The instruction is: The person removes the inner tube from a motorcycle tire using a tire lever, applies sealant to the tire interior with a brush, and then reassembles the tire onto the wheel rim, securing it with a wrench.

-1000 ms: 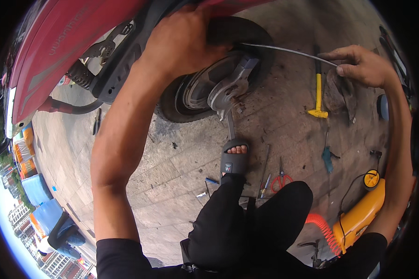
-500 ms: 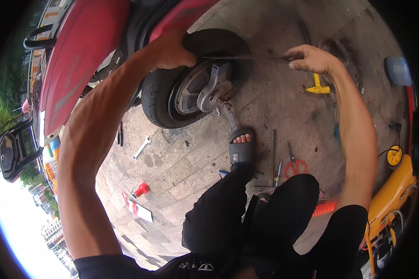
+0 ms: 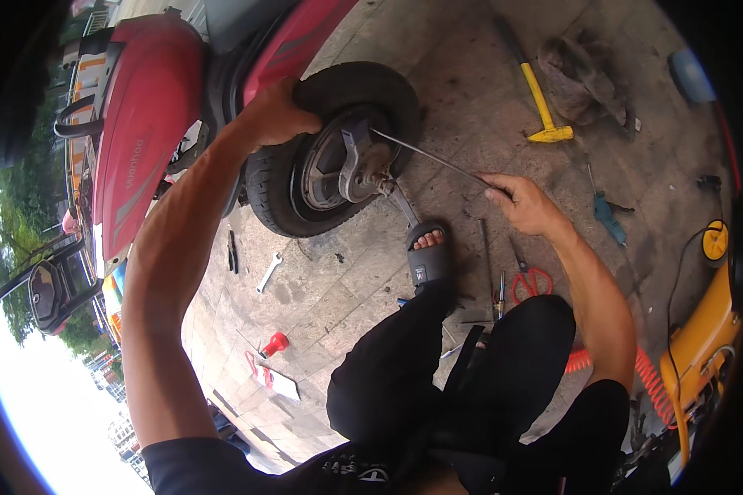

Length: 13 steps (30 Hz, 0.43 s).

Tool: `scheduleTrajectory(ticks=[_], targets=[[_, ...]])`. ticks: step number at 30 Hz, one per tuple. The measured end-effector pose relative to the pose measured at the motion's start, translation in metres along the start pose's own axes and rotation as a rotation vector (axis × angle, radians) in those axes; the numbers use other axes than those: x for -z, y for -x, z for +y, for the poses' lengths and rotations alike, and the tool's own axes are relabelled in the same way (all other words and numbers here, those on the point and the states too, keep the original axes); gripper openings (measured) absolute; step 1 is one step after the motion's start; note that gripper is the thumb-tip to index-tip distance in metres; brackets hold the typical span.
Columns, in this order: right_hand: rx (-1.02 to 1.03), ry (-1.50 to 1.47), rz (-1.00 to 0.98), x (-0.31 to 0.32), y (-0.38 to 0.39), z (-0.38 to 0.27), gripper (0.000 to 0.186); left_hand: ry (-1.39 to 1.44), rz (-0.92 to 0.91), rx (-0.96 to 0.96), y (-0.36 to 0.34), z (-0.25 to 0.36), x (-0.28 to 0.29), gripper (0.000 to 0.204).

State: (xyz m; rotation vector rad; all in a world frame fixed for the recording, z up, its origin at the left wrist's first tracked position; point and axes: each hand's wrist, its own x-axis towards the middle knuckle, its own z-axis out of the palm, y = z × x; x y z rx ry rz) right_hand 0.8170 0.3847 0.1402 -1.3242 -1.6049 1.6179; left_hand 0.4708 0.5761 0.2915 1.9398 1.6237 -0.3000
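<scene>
My left hand [image 3: 279, 117] grips the top of the black tire [image 3: 266, 195], its thumb toward the rim and its other fingers mostly hidden. The tire is on the wheel of a red scooter [image 3: 144, 136]. Closed around one end of a long, thin metal rod [image 3: 435, 157] is my right hand [image 3: 522, 204], off to the right of the wheel. The rod slants up and left, its far tip near the tire's inner edge beside a grey metal arm [image 3: 352, 155] over the hub; I cannot tell whether it touches.
A yellow hammer [image 3: 546, 109] lies beside a dark cloth [image 3: 582, 78]. Red-handled scissors [image 3: 532, 285], a wrench [image 3: 268, 272], pliers [image 3: 233, 252] and a teal tool [image 3: 608, 219] lie on the paving. My sandaled foot [image 3: 428, 257] is below the hub. Yellow equipment [image 3: 702, 338] stands at right.
My right hand has come down and toward me, tilting the rod from nearly level to a slant. The left hand stays on the tire. The whole view has shifted slightly.
</scene>
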Motion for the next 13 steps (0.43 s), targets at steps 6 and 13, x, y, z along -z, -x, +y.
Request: scheduleTrajectory(ticks=[6, 13], targets=[[0.016, 0.105, 0.029, -0.037, 0.009, -0.013, 0.033, -0.051, 0.076, -0.020, 0.006, 0.007, -0.004, 0.071], [-0.269, -0.770, 0.063, -0.126, 0.007, 0.007, 0.026, 0.015, 0.025, -0.007, 0.007, 0.012, -0.003, 0.072]])
